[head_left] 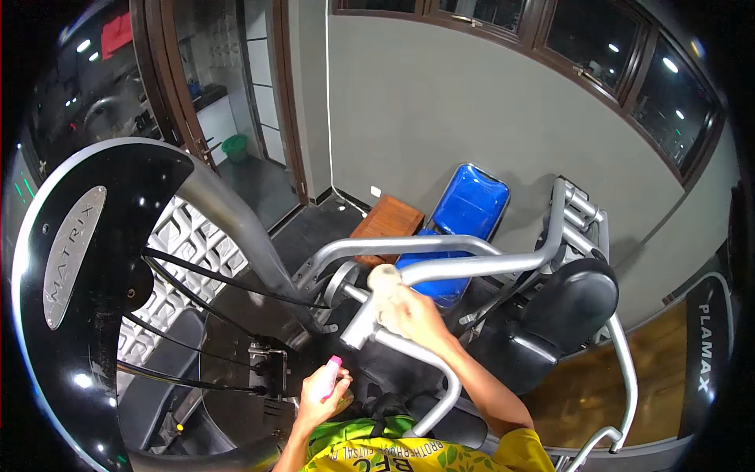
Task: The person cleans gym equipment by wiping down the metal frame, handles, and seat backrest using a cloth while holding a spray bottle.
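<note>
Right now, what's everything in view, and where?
Curved MATRIX housing: one, black, left
Bent metal tubes: several, silver, centre
Rounded backrest: one, black, right
Padded chair: one, blue, centre
Wooden box or stool: one, brown, beside chair
Round container: one, green, upper left
PLAMAX panel: one, black, far right
Framed windows: several, brown, top
Bunched cloth: one, off-white, centre
Slim item: one, pink, lower centre
Printed shirt: one, yellow, bottom
Left hand: one, bare, holding item
Right hand: one, bare, holding cloth
</note>
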Demonstrator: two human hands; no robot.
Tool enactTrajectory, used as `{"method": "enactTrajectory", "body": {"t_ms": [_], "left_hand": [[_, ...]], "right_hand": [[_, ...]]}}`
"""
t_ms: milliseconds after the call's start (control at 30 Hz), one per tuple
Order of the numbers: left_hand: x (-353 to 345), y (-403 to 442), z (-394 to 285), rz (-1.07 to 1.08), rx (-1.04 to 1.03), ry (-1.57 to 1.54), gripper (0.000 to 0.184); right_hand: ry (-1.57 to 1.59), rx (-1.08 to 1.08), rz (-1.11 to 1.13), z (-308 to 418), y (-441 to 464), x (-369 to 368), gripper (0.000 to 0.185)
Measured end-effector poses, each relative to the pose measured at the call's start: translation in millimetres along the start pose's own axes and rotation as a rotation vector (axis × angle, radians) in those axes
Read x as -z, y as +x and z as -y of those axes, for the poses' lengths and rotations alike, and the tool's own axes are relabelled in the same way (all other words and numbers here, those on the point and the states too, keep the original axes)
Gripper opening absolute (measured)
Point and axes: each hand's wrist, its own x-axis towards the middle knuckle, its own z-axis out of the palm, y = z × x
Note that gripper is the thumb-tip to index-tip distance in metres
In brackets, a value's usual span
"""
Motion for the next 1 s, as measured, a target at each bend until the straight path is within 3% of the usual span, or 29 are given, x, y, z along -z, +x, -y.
{"method": "enactTrajectory", "body": {"t_ms": [67,233,367,533,567,700,767,800,867,933,1000], "left_hand": [[-3,-1,-1,0.002,-0.010,0.015,0.014],[-6,-9,0,0.035,0.107,-0.043,0.014],[-6,-12,8,0.053,-0.002,0.060,0.015],[-4,-14,9,0.083,0.052,0.032,0.013],[-4,-14,8,0.083,0.053,0.031,0.013],[-4,-13,3,0.079,0.038,0.067,0.013],[-4,-11,2,0.062,0.049,0.047,0.014],[-5,-11,0,0.070,0.059,0.050,0.014],[-6,-8,-1,0.079,0.069,0.053,0.014],[-10,-7,-1,0.077,0.037,0.045,0.015],[-11,-6,-3,0.083,0.035,0.029,0.015]], "right_hand": [[-0.504,0.530,0.086,-30,10,-19,0.017],[-0.611,0.640,0.031,-30,19,-20,0.027],[-0.720,0.604,-0.075,-48,22,-5,0.026],[-0.878,0.399,-0.352,-78,19,56,0.028],[-0.899,0.278,-0.376,-76,16,61,0.029],[-0.719,0.312,-0.516,-66,27,32,0.032],[-0.611,0.364,-0.245,-56,33,4,0.030],[-0.581,0.497,-0.217,-52,32,-12,0.028],[-0.457,0.502,0.037,-39,27,-41,0.027],[-0.545,0.689,0.119,-20,18,-51,0.025],[-0.566,0.720,0.040,-26,17,-47,0.022]]}}
